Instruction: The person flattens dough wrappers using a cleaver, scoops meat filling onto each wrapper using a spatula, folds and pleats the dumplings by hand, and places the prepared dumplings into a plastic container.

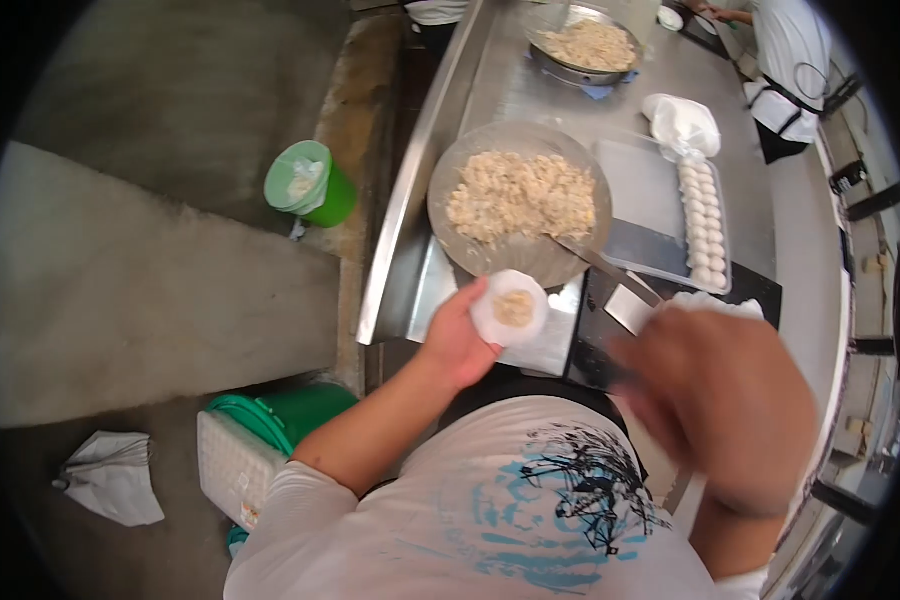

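My left hand (456, 340) holds a round white dough wrapper (482, 318) with a small mound of pale filling (515, 309) at its middle. Motion smears my right hand (725, 395), raised over the right side of the black board; I cannot make out its fingers. Beyond the left hand sits a wide metal bowl (520, 262) of chunky filling (520, 195). A flat-bladed tool (610, 268) rests on the bowl's near right rim. Right of the bowl, a clear plastic tray (635, 175) carries rows of round white dough pieces (705, 225) along one side.
A second bowl of filling (588, 45) and a white plastic bag (685, 125) are farther back on the steel table (480, 100). Another person (790, 50) works at top right. On the left floor are a green bin (335, 195), a lidded green tub and a crate (232, 460).
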